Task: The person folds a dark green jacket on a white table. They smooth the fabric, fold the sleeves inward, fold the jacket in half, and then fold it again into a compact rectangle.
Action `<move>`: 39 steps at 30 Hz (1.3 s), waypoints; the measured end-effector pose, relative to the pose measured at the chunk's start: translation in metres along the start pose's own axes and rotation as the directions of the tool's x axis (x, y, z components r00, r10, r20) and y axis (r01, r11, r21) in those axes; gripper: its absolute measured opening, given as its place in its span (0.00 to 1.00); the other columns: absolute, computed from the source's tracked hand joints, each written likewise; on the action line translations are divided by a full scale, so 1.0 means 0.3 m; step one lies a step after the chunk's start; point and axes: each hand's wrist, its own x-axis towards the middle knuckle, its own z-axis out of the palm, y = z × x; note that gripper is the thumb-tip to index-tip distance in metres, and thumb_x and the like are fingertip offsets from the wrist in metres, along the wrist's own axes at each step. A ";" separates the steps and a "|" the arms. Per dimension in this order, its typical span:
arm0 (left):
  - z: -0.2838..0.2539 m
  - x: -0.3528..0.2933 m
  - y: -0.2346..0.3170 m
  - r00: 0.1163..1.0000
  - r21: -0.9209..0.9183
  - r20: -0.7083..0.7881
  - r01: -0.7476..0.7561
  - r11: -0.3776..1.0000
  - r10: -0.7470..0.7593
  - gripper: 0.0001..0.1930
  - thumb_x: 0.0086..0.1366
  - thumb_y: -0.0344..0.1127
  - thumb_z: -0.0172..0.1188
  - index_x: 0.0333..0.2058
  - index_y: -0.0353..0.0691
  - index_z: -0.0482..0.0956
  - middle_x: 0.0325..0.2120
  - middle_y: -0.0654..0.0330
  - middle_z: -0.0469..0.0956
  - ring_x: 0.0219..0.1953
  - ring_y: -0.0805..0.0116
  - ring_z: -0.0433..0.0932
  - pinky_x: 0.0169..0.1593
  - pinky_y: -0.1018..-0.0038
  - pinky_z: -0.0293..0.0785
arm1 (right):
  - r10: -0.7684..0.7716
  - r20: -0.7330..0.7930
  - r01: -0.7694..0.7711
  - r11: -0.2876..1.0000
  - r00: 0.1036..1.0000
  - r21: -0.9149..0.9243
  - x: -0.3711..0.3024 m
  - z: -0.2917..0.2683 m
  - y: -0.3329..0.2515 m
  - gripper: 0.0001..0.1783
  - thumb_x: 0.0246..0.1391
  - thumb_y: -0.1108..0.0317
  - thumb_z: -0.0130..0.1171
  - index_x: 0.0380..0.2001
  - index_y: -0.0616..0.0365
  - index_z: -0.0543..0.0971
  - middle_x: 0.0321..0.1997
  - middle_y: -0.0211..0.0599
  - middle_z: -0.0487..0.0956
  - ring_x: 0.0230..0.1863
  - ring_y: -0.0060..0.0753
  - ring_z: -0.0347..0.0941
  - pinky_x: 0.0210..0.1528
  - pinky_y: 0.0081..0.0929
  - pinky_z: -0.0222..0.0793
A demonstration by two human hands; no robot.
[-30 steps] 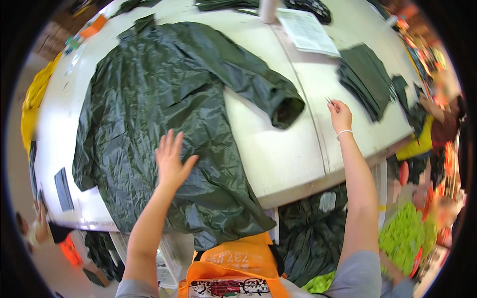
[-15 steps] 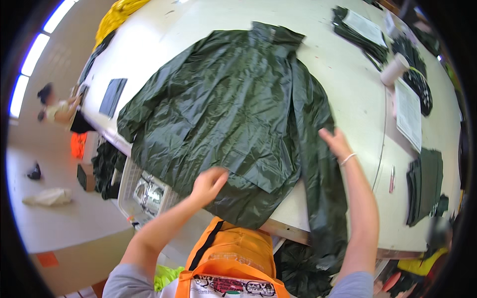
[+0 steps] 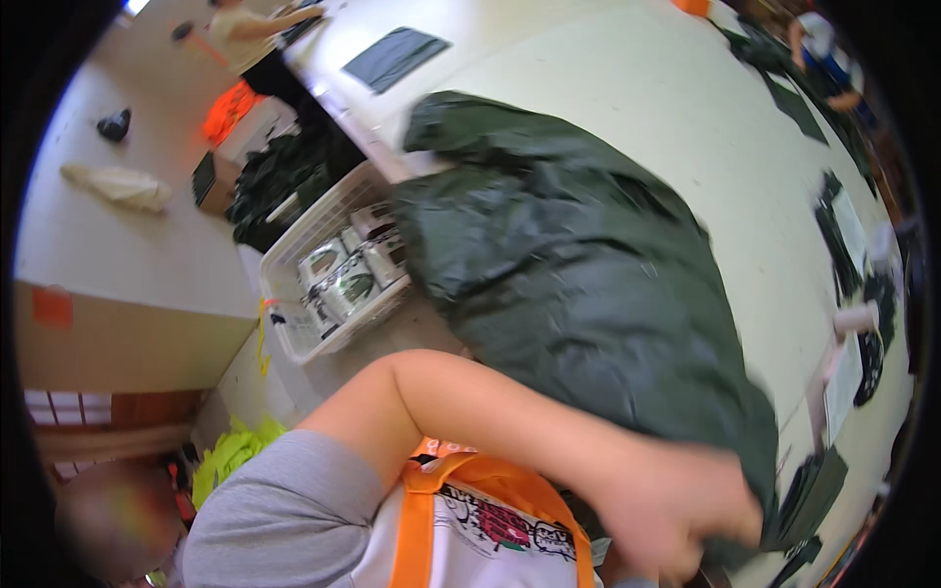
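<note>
A dark green rain jacket (image 3: 588, 284) lies creased over the near edge of the white table (image 3: 627, 59). One sleeve (image 3: 510, 127) is at its far left side. My left arm reaches across my body to the right. My left hand (image 3: 676, 505) is over the jacket's near right end, smeared by motion, so its grip on the fabric cannot be made out. My right hand does not show in this view.
Left of the jacket stands a white plastic basket (image 3: 338, 343) with several packaged items. A folded dark piece (image 3: 397, 59) lies farther off. To the right are a pale roll (image 3: 856, 318) and folded dark garments (image 3: 812, 497). Other people (image 3: 257, 39) work at the table's edges.
My view has swung left. My left hand has crossed from the jacket's lower middle to its right end. The spread jacket is now bunched and turned, and my right hand has left view.
</note>
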 end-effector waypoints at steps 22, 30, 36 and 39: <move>0.027 -0.635 0.491 0.796 0.397 -0.038 -0.543 0.740 0.605 0.11 0.62 0.43 0.49 0.32 0.42 0.74 0.30 0.54 0.77 0.30 0.57 0.80 0.30 0.66 0.76 | -0.043 -0.386 -0.091 0.943 0.921 -0.321 -0.930 -0.198 -0.468 0.17 0.60 0.61 0.51 0.41 0.68 0.72 0.39 0.43 0.75 0.39 0.42 0.71 0.44 0.35 0.68; -0.386 -0.893 0.477 0.616 0.649 -0.723 0.450 0.613 0.313 0.33 0.47 0.42 0.67 0.52 0.37 0.70 0.24 0.61 0.71 0.21 0.68 0.75 0.20 0.74 0.70 | -0.397 0.003 0.360 0.827 0.918 -0.431 -0.308 0.000 -1.152 0.18 0.59 0.62 0.52 0.43 0.68 0.71 0.43 0.45 0.75 0.44 0.43 0.70 0.48 0.35 0.67; -0.563 -1.258 0.343 0.197 0.183 -0.979 0.776 0.604 0.045 0.15 0.55 0.40 0.64 0.38 0.38 0.77 0.33 0.50 0.79 0.36 0.51 0.79 0.38 0.64 0.75 | -0.616 0.385 0.725 0.609 0.687 -0.321 0.610 0.792 -1.578 0.18 0.58 0.63 0.53 0.45 0.68 0.71 0.46 0.47 0.74 0.47 0.44 0.70 0.51 0.34 0.66; -0.718 -1.453 0.112 0.065 0.069 -0.998 0.960 0.270 0.023 0.23 0.56 0.44 0.62 0.48 0.39 0.73 0.45 0.52 0.75 0.52 0.54 0.71 0.56 0.59 0.63 | -0.642 0.591 0.868 0.427 0.488 -0.252 0.898 1.175 -1.353 0.19 0.58 0.63 0.54 0.45 0.68 0.71 0.47 0.48 0.74 0.49 0.45 0.69 0.52 0.34 0.65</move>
